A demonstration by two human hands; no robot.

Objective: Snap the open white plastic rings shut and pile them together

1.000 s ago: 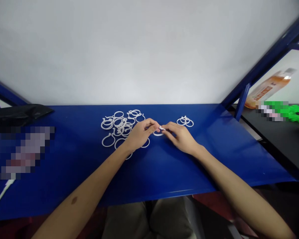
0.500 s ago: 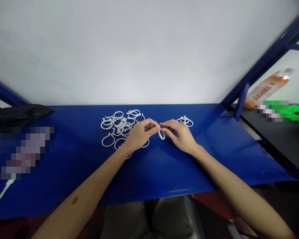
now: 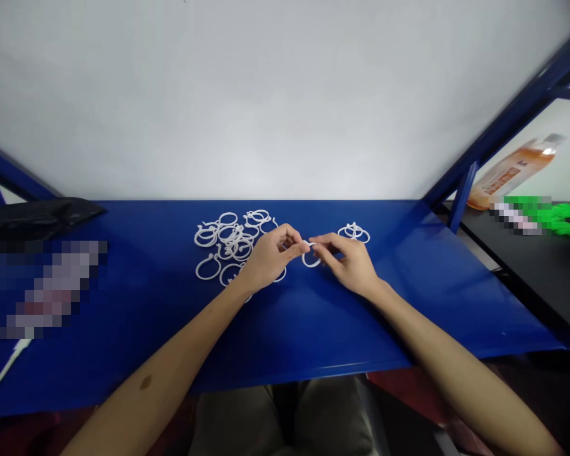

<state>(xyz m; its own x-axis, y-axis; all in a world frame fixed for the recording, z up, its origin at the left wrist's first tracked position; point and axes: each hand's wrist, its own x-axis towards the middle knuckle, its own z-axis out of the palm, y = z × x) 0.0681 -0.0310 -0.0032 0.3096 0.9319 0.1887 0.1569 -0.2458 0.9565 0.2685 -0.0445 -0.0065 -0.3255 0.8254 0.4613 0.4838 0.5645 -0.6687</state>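
Note:
A white plastic ring (image 3: 310, 265) is pinched between my two hands over the blue table (image 3: 313, 329). My left hand (image 3: 276, 253) grips its upper left side with thumb and forefinger. On the other side, the fingertips of my right hand (image 3: 344, 258) are closed on the same ring. Several similar white rings with small knobbed ends (image 3: 208, 266) lie in a loose heap left of my hands, some partly hidden under my left wrist. A smaller group of white rings (image 3: 360, 234) lies beyond my right hand.
At the left are a black plastic bag (image 3: 52, 218) and a blurred-out object with a white cable (image 3: 9, 364). To the right, behind a blue metal frame (image 3: 463, 196), a bottle with orange liquid (image 3: 517, 171) and a green item (image 3: 567, 218) sit on a dark surface.
The ring between my hands has turned from nearly edge-on to facing me more openly. My hands have stayed in almost the same place.

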